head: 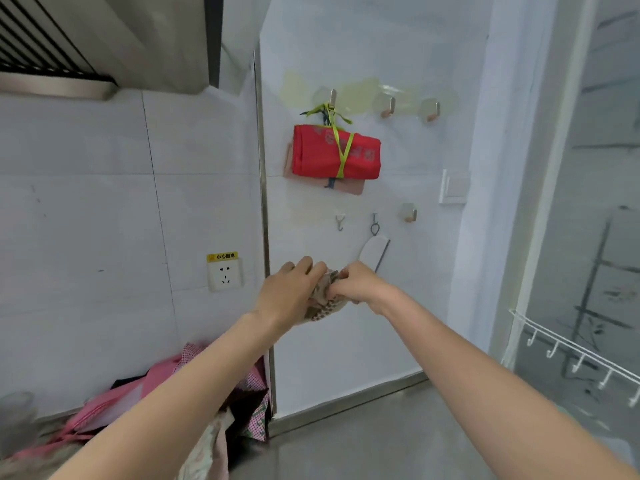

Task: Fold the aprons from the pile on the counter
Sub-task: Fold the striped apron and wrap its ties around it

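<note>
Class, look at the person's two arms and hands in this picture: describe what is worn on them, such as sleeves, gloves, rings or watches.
Both forearms are bare as far as the frame shows. The left hand and right hand wear no gloves, and no watch or bracelet shows at either wrist.

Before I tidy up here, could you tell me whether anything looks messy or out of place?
Yes: the aprons at lower left lie in a rumpled, unfolded heap, pink and checked cloth tangled together. Both hands, left and right, grip a bunched patterned cloth in mid-air. The red bundle hangs neatly.

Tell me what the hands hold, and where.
Both the left hand and right hand grip a bunched patterned cloth, one on each side; which part cannot be told.
</note>
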`<state>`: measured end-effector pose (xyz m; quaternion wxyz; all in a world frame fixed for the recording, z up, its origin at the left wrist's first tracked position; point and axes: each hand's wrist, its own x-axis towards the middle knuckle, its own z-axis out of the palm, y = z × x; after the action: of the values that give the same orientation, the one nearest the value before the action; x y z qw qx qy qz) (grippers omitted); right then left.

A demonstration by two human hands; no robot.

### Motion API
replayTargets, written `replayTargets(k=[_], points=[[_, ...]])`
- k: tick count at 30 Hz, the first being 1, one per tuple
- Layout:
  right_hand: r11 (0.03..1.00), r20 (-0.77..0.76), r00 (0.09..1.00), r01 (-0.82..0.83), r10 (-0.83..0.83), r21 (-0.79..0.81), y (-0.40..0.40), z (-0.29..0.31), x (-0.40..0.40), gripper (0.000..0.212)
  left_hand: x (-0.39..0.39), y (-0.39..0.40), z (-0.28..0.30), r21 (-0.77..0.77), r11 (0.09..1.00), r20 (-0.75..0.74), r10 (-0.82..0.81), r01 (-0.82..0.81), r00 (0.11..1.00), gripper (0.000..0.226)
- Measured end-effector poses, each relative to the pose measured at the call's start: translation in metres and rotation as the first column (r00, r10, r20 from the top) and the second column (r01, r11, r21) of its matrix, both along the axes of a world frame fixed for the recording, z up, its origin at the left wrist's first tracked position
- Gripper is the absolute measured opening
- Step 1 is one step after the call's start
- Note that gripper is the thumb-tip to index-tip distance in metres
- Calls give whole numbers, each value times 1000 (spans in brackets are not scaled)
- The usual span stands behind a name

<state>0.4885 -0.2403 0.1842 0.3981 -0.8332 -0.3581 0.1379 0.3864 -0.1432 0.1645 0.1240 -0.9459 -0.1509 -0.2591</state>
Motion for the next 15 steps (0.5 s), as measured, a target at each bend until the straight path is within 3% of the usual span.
replayTargets(k=[5,8,12,15], points=[[954,-214,965,-87,152,286,-12,25,3,18,-3,9,19,12,998,102,-67,66,993,44],[968,-136,982,-97,131,233,-7,30,0,8,-4,5,32,53,995,91,-87,83,992,41],[986,-55,989,-128,134,107,-6,38,0,23,-7,7,44,99,990,91,-108,99,990,34],[962,-98,979,-152,178,228,-10,46,3,21,-7,16,50,94,986,175,-151,137,973,30]])
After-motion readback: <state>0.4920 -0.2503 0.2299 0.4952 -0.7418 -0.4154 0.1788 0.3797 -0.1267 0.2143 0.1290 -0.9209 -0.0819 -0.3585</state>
